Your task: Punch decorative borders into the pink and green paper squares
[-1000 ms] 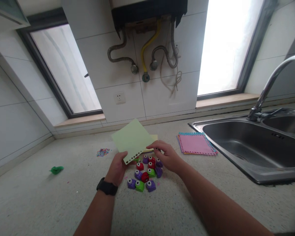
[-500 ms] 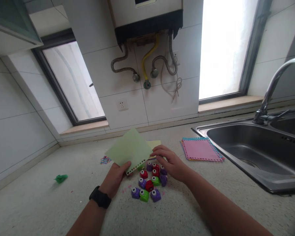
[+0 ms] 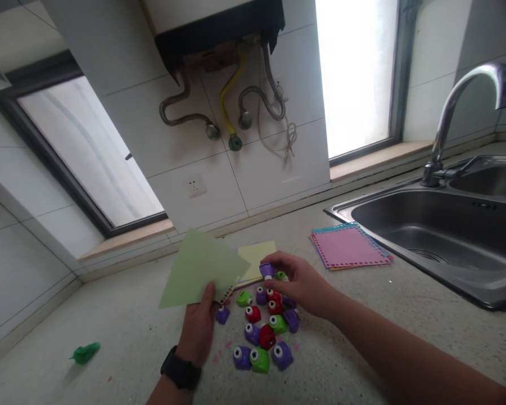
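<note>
My left hand point(image 3: 200, 329), with a black watch on its wrist, pinches a light green sheet of paper point(image 3: 198, 267). Small shapes are punched along the sheet's lower right edge. A purple craft punch point(image 3: 267, 270) is held between the thumb and fingers of my right hand point(image 3: 301, 284), raised above the counter. Below both hands several more small punches stand in a group, among them a green one point(image 3: 260, 360), a red one point(image 3: 253, 314) and a purple one point(image 3: 283, 355). Pale yellow paper point(image 3: 257, 259) lies behind my right hand.
To the right lies a stack of punched square sheets, pink on top point(image 3: 349, 247), close to the steel sink point(image 3: 405, 236) with its tap point(image 3: 442, 124). A crumpled green scrap point(image 3: 85, 352) sits on the counter at left. Pink paper bits point(image 3: 223, 350) are scattered near the punches.
My right hand has lifted a purple punch from the group. The green sheet has moved left and tilted in my left hand, uncovering more punches. The camera view has turned slightly.
</note>
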A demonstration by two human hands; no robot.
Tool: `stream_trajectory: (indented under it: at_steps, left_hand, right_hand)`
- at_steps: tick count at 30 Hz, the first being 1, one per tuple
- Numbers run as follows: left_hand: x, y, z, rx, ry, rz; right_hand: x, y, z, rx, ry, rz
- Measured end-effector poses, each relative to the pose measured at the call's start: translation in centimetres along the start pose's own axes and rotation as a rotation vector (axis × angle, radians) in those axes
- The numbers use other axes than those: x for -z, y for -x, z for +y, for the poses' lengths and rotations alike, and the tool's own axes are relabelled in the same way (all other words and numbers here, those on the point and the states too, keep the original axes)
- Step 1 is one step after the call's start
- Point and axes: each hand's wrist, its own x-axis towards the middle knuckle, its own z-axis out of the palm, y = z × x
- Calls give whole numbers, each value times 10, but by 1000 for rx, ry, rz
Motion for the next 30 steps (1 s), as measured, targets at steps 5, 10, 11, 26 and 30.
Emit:
stream_trajectory:
  at_steps: [5,10,11,26,30]
  left_hand:
    - [5,0,-4,-10,5,-35]
    - [6,2,-3,-19,-205,9]
    - [6,3,-2,-10,-233,11]
    - [-2,7,0,3,-45,-71]
    - [-2,7,0,1,-37,-78]
  right_hand:
    - [0,3,-2,39,41,-2]
    - [2,7,-10,245,229,75]
    - [2,8,-13,301,279,87]
    - [-1,18,-26,488,347,76]
    - [-2,19,-26,465,348,63]
